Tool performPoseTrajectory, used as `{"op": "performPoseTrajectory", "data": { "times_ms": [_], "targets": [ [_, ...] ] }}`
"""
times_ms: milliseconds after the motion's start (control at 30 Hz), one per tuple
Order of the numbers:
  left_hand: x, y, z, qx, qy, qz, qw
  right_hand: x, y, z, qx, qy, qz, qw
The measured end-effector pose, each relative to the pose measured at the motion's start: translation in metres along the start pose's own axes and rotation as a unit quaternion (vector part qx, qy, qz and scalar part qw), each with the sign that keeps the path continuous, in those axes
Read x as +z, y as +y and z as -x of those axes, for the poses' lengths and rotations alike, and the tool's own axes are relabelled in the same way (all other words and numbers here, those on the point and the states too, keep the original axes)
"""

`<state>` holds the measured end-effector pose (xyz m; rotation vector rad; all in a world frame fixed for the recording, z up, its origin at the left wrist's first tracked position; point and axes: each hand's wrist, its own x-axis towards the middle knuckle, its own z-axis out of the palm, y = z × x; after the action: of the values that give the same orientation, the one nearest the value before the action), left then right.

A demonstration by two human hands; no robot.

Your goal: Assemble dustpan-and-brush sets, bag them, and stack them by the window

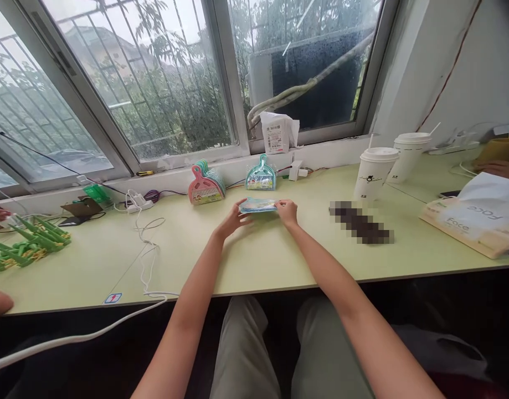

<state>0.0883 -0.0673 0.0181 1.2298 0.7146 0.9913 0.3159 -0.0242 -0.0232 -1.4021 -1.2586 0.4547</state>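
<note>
The half-curled left hand (232,221) holds a plastic-wrapped packet (258,206) at nine o'clock, the right hand (288,213) pinches it at three; lidded paper cups (375,170) at two hide their contents.

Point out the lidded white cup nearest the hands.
The left cup, showing a dark logo. It stands closer to the right hand and partly covers the other cup, which is farther right and back.

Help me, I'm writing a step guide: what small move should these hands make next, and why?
Perhaps tilt the clear-wrapped packet upright: the left hand and right hand hold it by opposite ends and it looks nearly flat, while the teal dustpan set behind it stands upright on the table.
</note>
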Motion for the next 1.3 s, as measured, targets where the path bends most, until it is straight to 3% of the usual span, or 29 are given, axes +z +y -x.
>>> {"op": "performPoseTrajectory", "data": {
  "times_ms": [100,200,333,467,567,633,733,800,867,1133,1300],
  "targets": [
    [-0.003,-0.001,0.002,0.006,-0.006,-0.113,0.994,-0.005,0.003,-0.004,0.022,0.003,-0.01,1.0],
    [-0.005,-0.008,-0.004,0.031,0.043,-0.178,0.983,-0.008,0.006,-0.008,0.014,0.008,-0.01,1.0],
    [-0.01,-0.019,-0.016,0.036,0.081,-0.163,0.983,-0.008,0.009,-0.01,-0.003,0.016,-0.015,1.0],
    [-0.016,-0.028,-0.026,0.052,0.159,-0.128,0.978,-0.005,0.012,-0.011,-0.013,0.003,-0.019,1.0],
    [-0.019,-0.032,-0.03,0.055,0.203,-0.144,0.967,-0.005,0.013,-0.011,-0.007,-0.045,-0.04,0.998],
    [-0.021,-0.031,-0.03,0.07,0.239,-0.204,0.947,-0.005,0.015,-0.011,-0.015,-0.119,-0.059,0.991],
    [-0.022,-0.024,-0.025,0.165,0.302,-0.347,0.873,-0.004,0.016,-0.01,-0.04,-0.191,-0.057,0.979],
    [-0.018,-0.018,-0.021,0.226,0.299,-0.413,0.83,-0.003,0.018,-0.01,-0.031,-0.187,-0.047,0.981],
    [-0.011,-0.014,-0.017,0.25,0.28,-0.437,0.818,-0.002,0.019,-0.011,-0.012,-0.186,-0.052,0.981],
    [0.014,-0.006,-0.011,0.287,0.251,-0.452,0.806,-0.009,0.015,-0.011,0.018,-0.21,-0.166,0.964],
    [0.018,-0.012,-0.014,0.256,0.305,-0.412,0.819,-0.008,0.012,-0.01,0.028,-0.16,-0.153,0.975]
  ]
}}
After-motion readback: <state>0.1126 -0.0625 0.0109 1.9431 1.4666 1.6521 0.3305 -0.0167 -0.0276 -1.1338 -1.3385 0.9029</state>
